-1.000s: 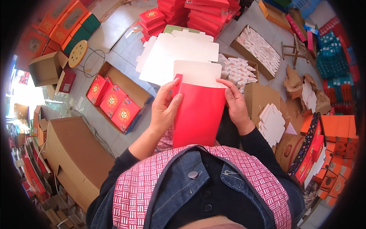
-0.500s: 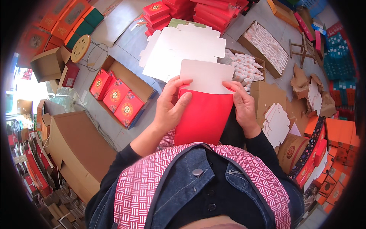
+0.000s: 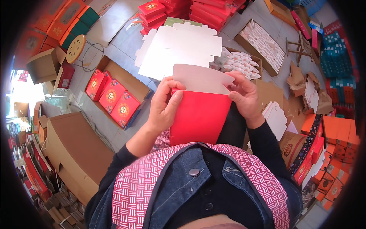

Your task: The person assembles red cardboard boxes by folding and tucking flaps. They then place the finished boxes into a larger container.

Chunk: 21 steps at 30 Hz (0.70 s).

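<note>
Resting between both hands (image 3: 167, 105): red box (image 3: 198, 116)

A red carton (image 3: 200, 116) with a white flap is standing upright between both hands. An open brown box (image 3: 131, 82) at left is holding red square packs (image 3: 110, 95). Red boxes (image 3: 206, 11) are lying stacked at top.
</note>
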Each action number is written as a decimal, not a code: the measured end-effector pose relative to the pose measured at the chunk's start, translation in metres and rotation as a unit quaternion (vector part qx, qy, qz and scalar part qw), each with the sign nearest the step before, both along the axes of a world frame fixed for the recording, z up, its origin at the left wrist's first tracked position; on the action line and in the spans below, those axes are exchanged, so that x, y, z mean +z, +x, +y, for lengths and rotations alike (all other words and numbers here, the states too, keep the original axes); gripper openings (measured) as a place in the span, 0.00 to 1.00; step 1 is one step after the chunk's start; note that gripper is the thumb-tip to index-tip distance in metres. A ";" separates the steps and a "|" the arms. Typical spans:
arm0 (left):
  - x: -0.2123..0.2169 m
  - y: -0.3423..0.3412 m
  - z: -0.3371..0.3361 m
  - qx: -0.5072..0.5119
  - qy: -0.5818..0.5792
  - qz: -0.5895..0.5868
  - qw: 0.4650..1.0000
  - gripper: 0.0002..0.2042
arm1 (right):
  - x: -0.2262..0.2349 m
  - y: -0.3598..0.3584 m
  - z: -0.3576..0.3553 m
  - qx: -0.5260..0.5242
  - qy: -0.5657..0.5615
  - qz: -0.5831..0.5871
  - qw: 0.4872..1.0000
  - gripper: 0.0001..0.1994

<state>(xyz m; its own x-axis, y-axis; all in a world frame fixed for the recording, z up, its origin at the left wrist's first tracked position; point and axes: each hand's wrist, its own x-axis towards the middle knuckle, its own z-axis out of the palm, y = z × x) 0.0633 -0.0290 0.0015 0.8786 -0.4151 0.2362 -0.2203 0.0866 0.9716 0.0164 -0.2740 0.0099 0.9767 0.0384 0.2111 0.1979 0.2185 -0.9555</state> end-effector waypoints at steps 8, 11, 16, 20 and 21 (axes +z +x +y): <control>0.007 -0.004 -0.002 -0.012 -0.020 -0.020 1.000 0.06 | 0.032 0.009 0.002 0.115 -0.158 -0.060 0.979 0.14; 0.015 -0.014 -0.003 -0.015 -0.038 0.022 0.999 0.07 | 0.039 0.006 0.002 0.164 -0.127 -0.044 0.977 0.11; 0.020 -0.019 0.000 -0.014 -0.015 -0.048 0.999 0.08 | 0.088 0.025 0.013 0.211 -0.203 0.092 0.952 0.09; 0.025 -0.020 0.002 -0.003 -0.002 -0.073 0.997 0.08 | 0.103 0.030 0.025 0.236 -0.256 0.089 0.933 0.14; 0.028 -0.021 0.004 -0.003 -0.007 -0.063 0.998 0.08 | 0.101 0.030 0.025 0.238 -0.270 0.070 0.931 0.15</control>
